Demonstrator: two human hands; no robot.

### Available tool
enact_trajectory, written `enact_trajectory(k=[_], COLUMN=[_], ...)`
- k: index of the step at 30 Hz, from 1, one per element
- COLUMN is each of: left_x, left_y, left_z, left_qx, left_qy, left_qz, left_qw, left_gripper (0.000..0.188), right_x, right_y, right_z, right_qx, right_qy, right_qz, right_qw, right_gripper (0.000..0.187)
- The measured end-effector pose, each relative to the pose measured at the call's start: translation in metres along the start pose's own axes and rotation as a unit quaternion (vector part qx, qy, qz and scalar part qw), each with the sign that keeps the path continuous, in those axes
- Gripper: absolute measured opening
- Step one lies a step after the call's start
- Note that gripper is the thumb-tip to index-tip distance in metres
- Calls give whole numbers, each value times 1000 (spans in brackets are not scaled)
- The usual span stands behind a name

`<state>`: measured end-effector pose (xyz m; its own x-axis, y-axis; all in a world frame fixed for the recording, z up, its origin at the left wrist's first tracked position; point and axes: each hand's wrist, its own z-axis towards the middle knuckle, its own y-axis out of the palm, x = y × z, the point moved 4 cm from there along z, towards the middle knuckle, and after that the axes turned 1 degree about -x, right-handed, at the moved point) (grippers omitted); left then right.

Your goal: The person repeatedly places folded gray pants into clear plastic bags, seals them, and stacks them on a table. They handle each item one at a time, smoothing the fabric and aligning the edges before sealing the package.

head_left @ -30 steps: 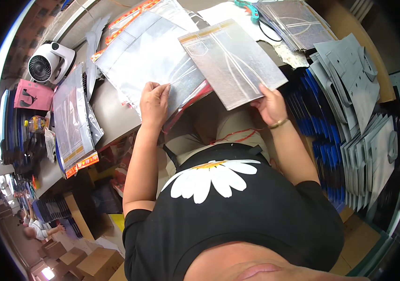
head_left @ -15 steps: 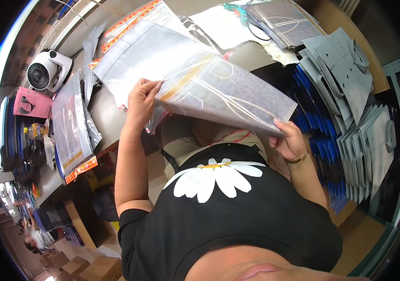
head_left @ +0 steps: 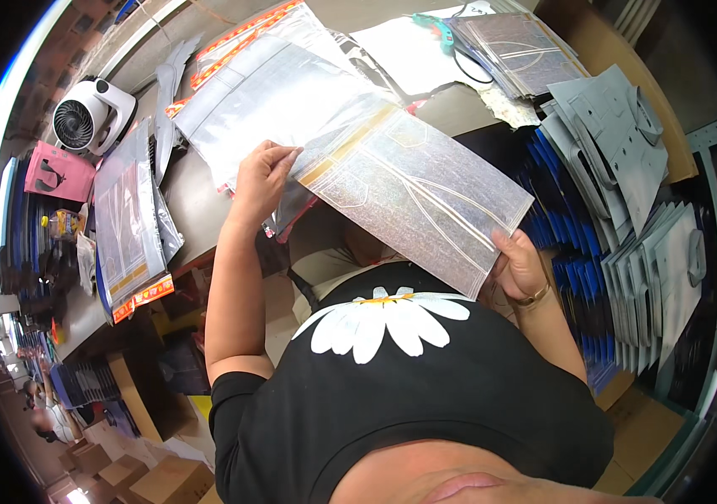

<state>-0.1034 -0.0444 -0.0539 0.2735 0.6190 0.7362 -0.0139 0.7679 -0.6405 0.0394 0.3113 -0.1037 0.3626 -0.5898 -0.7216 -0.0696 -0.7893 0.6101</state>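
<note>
A grey denim-print panel (head_left: 425, 197), with white stitch-like lines and a yellow-brown strip, lies slanted across my front. My right hand (head_left: 522, 267) grips its lower right corner, thumb on top and fingers underneath. At the panel's left end, my left hand (head_left: 259, 181) pinches the edge of a clear plastic bag (head_left: 312, 155) between thumb and fingertips. Part of the panel's left end shows beneath the clear film; how far it reaches inside is hard to tell through the glare. More shiny bagged grey sheets (head_left: 232, 105) lie beyond on the table.
A white fan (head_left: 77, 124) and a pink packet (head_left: 60, 172) stand at left, near bagged panels (head_left: 130, 227). A teal-handled tool (head_left: 435, 29) and stacked panels (head_left: 526, 50) lie at the back. Grey folded bags (head_left: 652, 277) and blue ones (head_left: 568, 277) fill the right side.
The panel has tilted so its printed face shows more fully, and its near edge has come down toward me. My left hand has shifted slightly right; both hands keep their grip.
</note>
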Motion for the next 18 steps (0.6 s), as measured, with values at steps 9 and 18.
enact_trajectory(k=[9,18], left_x=[42,10], left_y=[-1,16], left_z=[-4,-20], left_qx=[94,95], left_qy=[181,226], left_qz=[181,145], left_qw=[962,959], left_gripper=[15,31], right_x=[2,25], right_y=[71,136], right_z=[35,146], right_qx=[-103,-144], right_qy=[72,113], right_qz=[-122,-56], right_qw=[984,982], right_gripper=[35,33])
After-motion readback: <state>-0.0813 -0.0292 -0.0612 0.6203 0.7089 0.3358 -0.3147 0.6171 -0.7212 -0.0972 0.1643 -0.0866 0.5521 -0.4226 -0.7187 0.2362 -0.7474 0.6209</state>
